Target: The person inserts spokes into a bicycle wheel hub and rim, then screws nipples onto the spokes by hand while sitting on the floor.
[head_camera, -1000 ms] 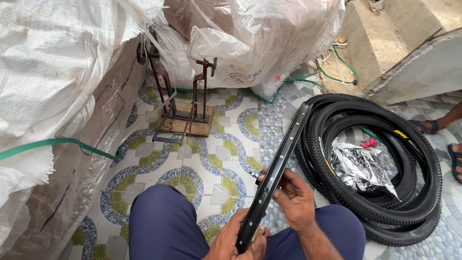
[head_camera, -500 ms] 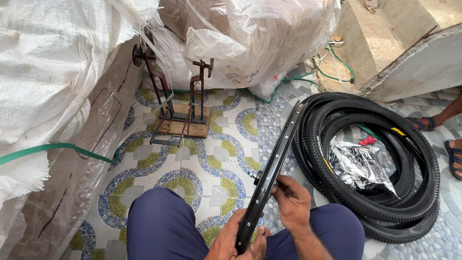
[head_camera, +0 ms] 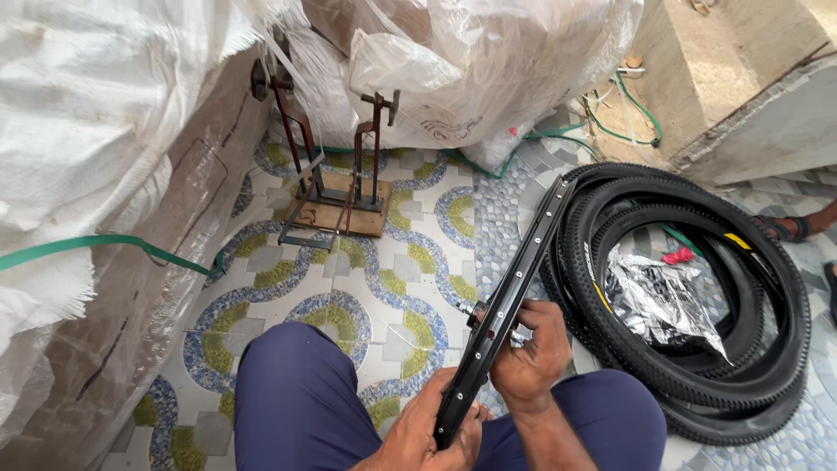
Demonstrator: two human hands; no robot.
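Just one cam here, strapped to the person's head and tipped steeply down over their lap. It sat close to both hands, faced forward across the tiled floor [head_camera: 384, 288] toward the sacks [head_camera: 488, 61], tyres [head_camera: 697, 262] off right.

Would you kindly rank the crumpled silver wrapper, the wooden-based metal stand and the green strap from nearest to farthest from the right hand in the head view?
Measured from the right hand, which grips the black rim:
1. Silver wrapper, just to its right, inside the stacked tyres.
2. Metal stand, ahead and to the left on the tiled floor.
3. Green strap, far left against the sacks.
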